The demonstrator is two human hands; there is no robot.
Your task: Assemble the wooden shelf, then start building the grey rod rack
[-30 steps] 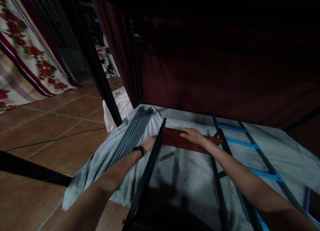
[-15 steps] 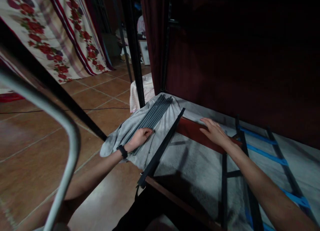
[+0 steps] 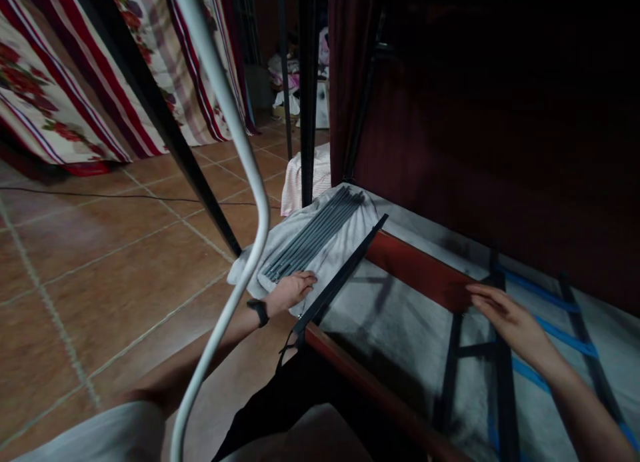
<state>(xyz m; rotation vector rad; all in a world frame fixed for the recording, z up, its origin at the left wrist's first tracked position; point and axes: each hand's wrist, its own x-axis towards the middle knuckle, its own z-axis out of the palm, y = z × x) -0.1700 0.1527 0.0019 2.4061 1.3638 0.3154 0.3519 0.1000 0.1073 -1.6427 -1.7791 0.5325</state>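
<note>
Reddish-brown flat board (image 3: pixel 415 269) between dark straight bars (image 3: pixel 345 274) — right hand (image 3: pixel 507 315) near it, outstretched and empty; left hand (image 3: pixel 291 291) half-curled — hold unclear.

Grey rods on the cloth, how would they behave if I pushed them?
The grey rods look long and straight, so probably stiff. They seem round, with no visible tie, so could roll apart, though the rumpled cloth might slow them.

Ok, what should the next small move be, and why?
Probably close the right hand lightly on the right end of the flat reddish-brown board to steady it: its fingers extend there with no visible grip, and the left hand is away beside the long black metal-looking bar.
</note>
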